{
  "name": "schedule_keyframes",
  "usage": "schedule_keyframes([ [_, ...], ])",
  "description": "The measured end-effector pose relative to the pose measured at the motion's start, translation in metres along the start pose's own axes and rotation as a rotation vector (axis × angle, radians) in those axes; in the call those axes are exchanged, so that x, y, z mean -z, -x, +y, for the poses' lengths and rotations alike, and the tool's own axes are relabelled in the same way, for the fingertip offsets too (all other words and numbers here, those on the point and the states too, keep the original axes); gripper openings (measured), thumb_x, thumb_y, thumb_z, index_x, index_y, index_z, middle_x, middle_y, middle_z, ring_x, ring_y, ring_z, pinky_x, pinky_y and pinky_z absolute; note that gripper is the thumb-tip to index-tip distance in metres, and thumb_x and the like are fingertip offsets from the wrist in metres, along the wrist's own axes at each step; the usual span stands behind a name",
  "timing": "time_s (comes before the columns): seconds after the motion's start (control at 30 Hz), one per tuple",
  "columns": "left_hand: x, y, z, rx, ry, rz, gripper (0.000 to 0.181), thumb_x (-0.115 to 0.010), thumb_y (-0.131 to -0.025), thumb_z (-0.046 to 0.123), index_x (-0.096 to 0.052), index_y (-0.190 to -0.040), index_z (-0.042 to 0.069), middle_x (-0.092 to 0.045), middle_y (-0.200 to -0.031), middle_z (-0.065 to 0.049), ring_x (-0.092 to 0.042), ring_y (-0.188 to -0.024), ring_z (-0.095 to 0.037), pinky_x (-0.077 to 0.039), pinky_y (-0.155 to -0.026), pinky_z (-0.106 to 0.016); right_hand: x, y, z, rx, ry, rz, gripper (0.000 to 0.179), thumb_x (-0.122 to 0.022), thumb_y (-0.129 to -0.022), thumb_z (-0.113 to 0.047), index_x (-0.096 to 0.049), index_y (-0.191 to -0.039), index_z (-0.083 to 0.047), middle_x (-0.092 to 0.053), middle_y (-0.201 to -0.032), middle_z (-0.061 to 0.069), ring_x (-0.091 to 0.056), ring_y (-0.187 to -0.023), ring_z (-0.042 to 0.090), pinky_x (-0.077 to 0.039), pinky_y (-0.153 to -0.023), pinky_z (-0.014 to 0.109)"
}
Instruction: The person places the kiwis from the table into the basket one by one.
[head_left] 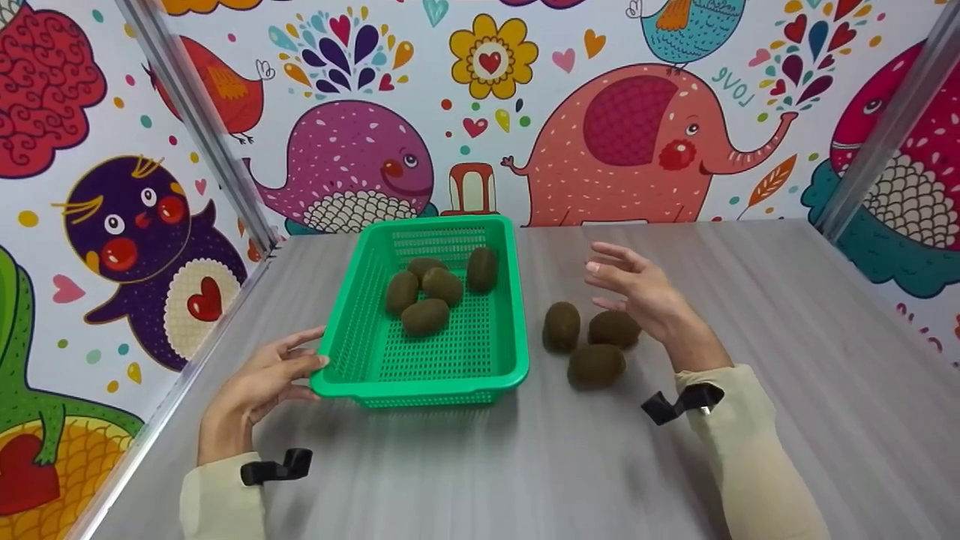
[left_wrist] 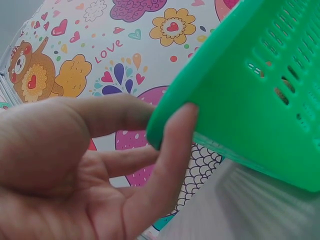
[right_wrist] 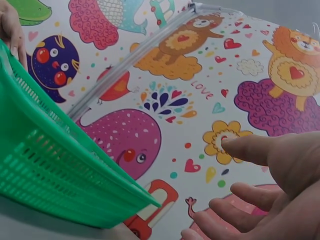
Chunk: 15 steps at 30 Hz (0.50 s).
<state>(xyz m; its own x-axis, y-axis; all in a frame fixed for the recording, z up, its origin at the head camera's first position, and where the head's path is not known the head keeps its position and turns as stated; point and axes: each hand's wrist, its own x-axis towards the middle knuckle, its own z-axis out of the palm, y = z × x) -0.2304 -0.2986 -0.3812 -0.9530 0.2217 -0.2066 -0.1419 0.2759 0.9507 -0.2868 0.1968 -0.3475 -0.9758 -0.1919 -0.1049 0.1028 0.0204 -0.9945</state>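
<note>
A green plastic basket with slotted walls stands on the table, and several brown kiwis lie inside it towards the far end. My left hand pinches the basket's rim at the near left corner; in the left wrist view the thumb lies against one side of the rim, fingers on the other. To the right of the basket, three more kiwis sit close together on the table. Above them is my right hand, fingers spread and loosely bent, holding nothing. It appears beside the basket in the right wrist view.
The grey table runs back to a wall printed with cartoon animals. Metal posts mark the corners at left and right. A black bracket is strapped to each wrist over pale sleeves.
</note>
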Motion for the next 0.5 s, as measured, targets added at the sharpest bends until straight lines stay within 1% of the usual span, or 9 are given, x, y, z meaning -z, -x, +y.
schedule_keyframes([
  [0.2, 0.0, -0.001, -0.001, -0.002, -0.009, 0.015, 0.071, -0.059, -0.1, 0.017, -0.02, -0.158, 0.0, -0.063, -0.116, -0.008, -0.07, -0.089, -0.011, -0.063, -0.075, -0.035, 0.016, 0.0, 0.006, -0.03, 0.035, 0.038, 0.07, -0.069, -0.094, -0.038, -0.037, -0.153, -0.018, -0.037, -0.158, 0.012, -0.045, -0.142, 0.031, -0.047, -0.111, 0.042],
  [0.33, 0.0, -0.001, -0.001, 0.004, -0.014, 0.022, 0.071, -0.059, -0.1, 0.017, -0.022, -0.158, 0.0, -0.063, -0.115, -0.008, -0.07, -0.088, -0.011, -0.063, -0.076, -0.037, 0.023, -0.002, 0.01, -0.058, 0.057, 0.037, 0.072, -0.07, -0.093, -0.04, -0.037, -0.153, -0.018, -0.039, -0.156, 0.011, -0.046, -0.141, 0.03, -0.05, -0.108, 0.04],
  [0.4, 0.0, -0.001, -0.001, 0.008, -0.013, 0.022, 0.071, -0.059, -0.1, 0.017, -0.021, -0.158, 0.0, -0.063, -0.115, -0.008, -0.07, -0.088, -0.011, -0.063, -0.076, -0.037, 0.027, -0.003, 0.012, -0.064, 0.073, 0.031, 0.072, -0.069, -0.093, -0.039, -0.036, -0.154, -0.017, -0.039, -0.155, 0.012, -0.048, -0.138, 0.028, -0.051, -0.107, 0.039],
  [0.5, 0.001, -0.001, -0.001, 0.013, -0.014, 0.021, 0.071, -0.059, -0.1, 0.018, -0.021, -0.158, 0.001, -0.063, -0.116, -0.008, -0.07, -0.089, -0.011, -0.063, -0.077, -0.037, 0.034, -0.004, 0.016, -0.074, 0.095, 0.027, 0.073, -0.069, -0.094, -0.039, -0.035, -0.154, -0.016, -0.04, -0.154, 0.012, -0.054, -0.13, 0.021, -0.053, -0.104, 0.036],
])
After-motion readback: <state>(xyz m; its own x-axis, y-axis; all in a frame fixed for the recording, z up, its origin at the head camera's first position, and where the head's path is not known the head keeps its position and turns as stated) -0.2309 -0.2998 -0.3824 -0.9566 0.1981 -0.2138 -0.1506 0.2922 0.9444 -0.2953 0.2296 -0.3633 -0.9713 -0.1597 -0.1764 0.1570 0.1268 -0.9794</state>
